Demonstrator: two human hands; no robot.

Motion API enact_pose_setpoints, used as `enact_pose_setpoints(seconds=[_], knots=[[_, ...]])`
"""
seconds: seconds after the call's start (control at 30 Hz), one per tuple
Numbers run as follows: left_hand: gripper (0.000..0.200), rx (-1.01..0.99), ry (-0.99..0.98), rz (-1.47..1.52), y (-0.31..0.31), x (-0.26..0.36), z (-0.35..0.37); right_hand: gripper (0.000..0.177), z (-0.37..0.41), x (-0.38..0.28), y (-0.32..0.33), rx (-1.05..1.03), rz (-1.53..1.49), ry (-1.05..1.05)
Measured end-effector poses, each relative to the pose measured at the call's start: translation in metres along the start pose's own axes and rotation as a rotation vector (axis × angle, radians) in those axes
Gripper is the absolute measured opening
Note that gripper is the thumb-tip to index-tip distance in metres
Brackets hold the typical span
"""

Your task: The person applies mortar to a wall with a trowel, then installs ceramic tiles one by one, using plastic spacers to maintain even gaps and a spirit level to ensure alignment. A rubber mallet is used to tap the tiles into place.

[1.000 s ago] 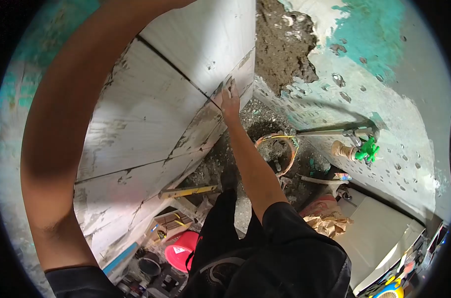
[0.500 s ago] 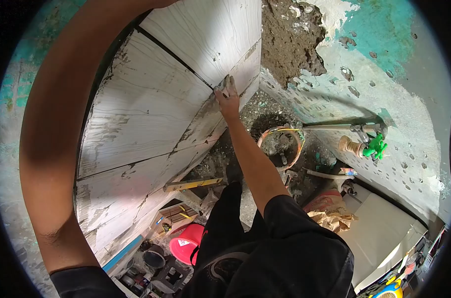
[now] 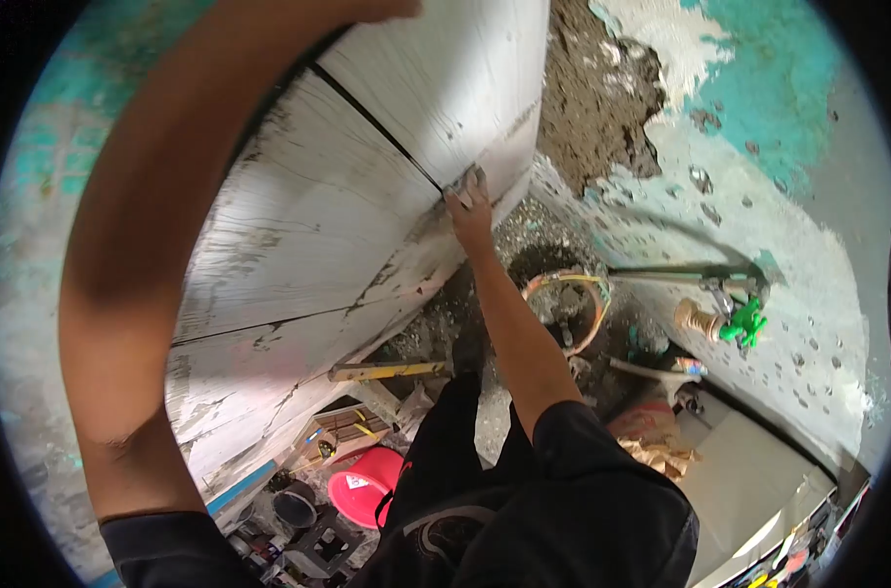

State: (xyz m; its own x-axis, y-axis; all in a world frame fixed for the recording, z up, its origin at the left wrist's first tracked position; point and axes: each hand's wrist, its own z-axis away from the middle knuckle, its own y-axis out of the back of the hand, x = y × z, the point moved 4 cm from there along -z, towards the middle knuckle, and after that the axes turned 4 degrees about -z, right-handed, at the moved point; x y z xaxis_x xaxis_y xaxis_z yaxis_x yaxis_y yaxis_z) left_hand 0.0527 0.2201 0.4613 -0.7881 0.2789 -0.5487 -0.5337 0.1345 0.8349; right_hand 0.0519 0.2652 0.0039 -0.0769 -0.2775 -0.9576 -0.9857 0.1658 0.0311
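White wood-grain tiles cover the wall on my left. An upper tile (image 3: 445, 78) is parted from the tile below (image 3: 308, 216) by a dark, slanting gap. My right hand (image 3: 471, 208) lies against the tiles at the lower end of that gap, fingers stretched out and smudged grey. Along the tiles' outer edge my left arm reaches up. Only a part of my left hand (image 3: 392, 8) shows at the top border, close to the upper tile; its fingers are out of sight.
Wet mortar (image 3: 602, 98) coats part of the adjoining wall. A green-handled tap (image 3: 744, 323) juts out from it. On the floor are a coiled hose (image 3: 602, 314), a yellow spirit level (image 3: 392, 370), a pink basin (image 3: 367, 485), a black bucket (image 3: 295, 508) and a paper sack (image 3: 661, 456).
The whole view has shifted, so the tiles and both arms appear slightly further right and lower. My right hand keeps its place on the tiles; a bit more of my left hand shows.
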Motion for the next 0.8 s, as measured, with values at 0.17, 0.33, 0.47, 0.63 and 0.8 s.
enact_pose_setpoints(seconds=[0.17, 0.33, 0.47, 0.63, 0.8], knots=[[0.025, -0.047, 0.046, 0.223, -0.005, -0.014, -0.005, 0.059, -0.009, -0.047, 0.035, 0.107, -0.302, -0.239], [0.018, 0.565, 0.114, 0.405, -0.014, -0.031, 0.049, 0.060, -0.070, -0.149, 0.087, 0.004, -0.147, 0.040], [0.012, 0.665, 0.410, 0.832, -0.033, -0.010, 0.141, 0.070, -0.124, -0.242, 0.107, -0.097, 0.140, 0.453], [0.012, 0.394, 0.624, 1.159, -0.095, 0.030, 0.180, 0.103, -0.173, -0.292, 0.090, -0.136, 0.298, 0.362], [0.026, 0.075, 0.866, 2.271, -0.189, 0.087, 0.155, 0.127, -0.161, -0.235, 0.075, -0.402, -0.019, -0.443]])
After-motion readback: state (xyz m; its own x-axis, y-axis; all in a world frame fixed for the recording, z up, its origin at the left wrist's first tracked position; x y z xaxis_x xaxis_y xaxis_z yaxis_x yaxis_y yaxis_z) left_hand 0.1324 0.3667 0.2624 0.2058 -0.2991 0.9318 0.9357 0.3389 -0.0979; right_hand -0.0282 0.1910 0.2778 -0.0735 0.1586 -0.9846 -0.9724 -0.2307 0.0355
